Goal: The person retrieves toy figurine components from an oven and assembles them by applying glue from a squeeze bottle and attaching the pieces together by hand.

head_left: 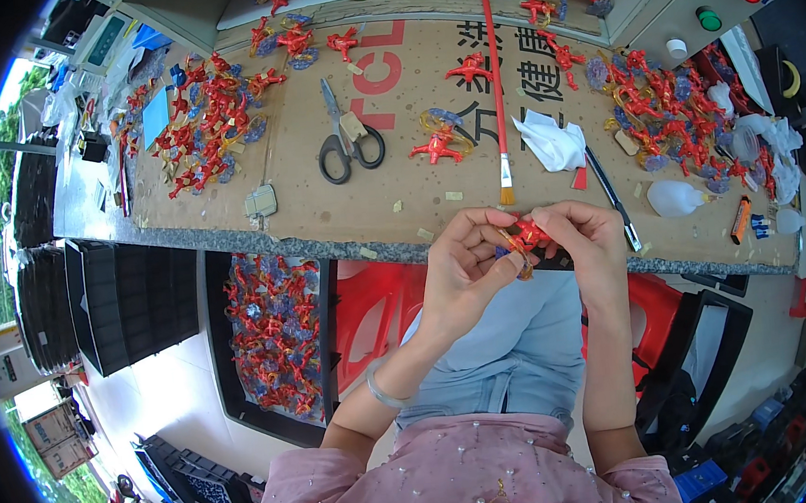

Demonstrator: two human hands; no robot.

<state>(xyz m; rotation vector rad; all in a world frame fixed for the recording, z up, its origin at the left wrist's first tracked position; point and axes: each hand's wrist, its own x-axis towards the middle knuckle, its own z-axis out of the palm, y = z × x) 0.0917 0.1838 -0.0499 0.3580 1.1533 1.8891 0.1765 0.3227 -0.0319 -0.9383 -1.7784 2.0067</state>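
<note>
A small red plastic figure (529, 234) with yellow and purple clear parts is held between both hands, just in front of the bench edge. My left hand (474, 262) pinches its yellow and purple side; my right hand (574, 235) grips the red part with thumb and fingers. Fingers cover much of the figure. Beyond the hands lies a red-handled paintbrush (497, 99), bristles toward me. A crumpled white tissue (551, 141) and a dark pen-like tool (613, 197) lie to its right. Another red figure (438, 141) with clear parts sits left of the brush.
Heaps of figures lie at the left (210, 125) and right (669, 113) of the cardboard-covered bench (322, 201). Black-handled scissors (346, 146), a white squeeze bottle (676, 198) and an orange lighter-like object (740, 220) rest there too. A black tray (224, 363) full of figures stands below left.
</note>
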